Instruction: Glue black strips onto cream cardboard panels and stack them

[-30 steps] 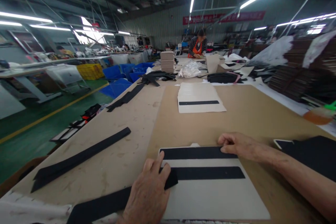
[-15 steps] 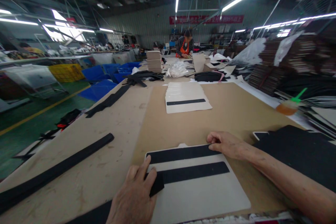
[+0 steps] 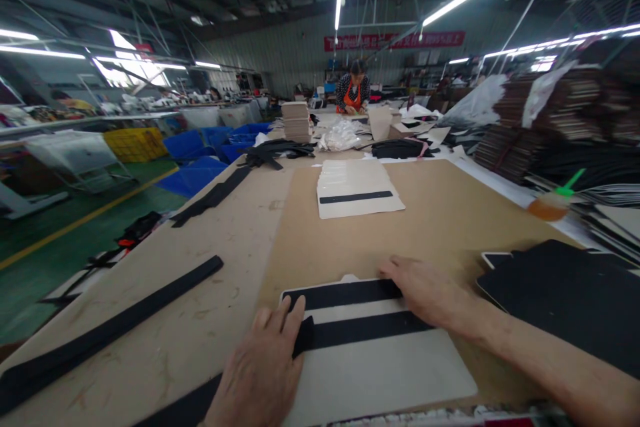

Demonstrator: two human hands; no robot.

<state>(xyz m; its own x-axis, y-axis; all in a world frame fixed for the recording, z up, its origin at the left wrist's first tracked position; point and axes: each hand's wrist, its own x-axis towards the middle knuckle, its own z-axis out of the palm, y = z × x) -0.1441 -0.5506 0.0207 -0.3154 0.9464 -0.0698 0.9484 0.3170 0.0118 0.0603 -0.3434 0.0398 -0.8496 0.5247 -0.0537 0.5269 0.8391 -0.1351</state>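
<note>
A pale board [image 3: 380, 373] lies in front of me on the brown work surface, with two black strips across it. My left hand [image 3: 263, 373] rests flat, fingers stretched, on the left end of the lower black strip [image 3: 360, 329], where a long black strip [image 3: 175, 407] runs off to the lower left. My right hand [image 3: 425, 290] lies palm down over the right end of the upper black strip [image 3: 345, 293], fingers extended and pressing on it.
A long black strip [image 3: 110, 330] lies on the table to my left. Black sheets [image 3: 570, 300] are stacked at the right, near an orange drink cup [image 3: 547, 205]. Farther ahead lies a stack of pale boards [image 3: 356, 188]; a person in an orange apron [image 3: 353, 92] works at the far end.
My right hand has slid left along the upper strip and flattened onto it. My left hand stays on the lower strip's left end. The camera view shifted slightly.
</note>
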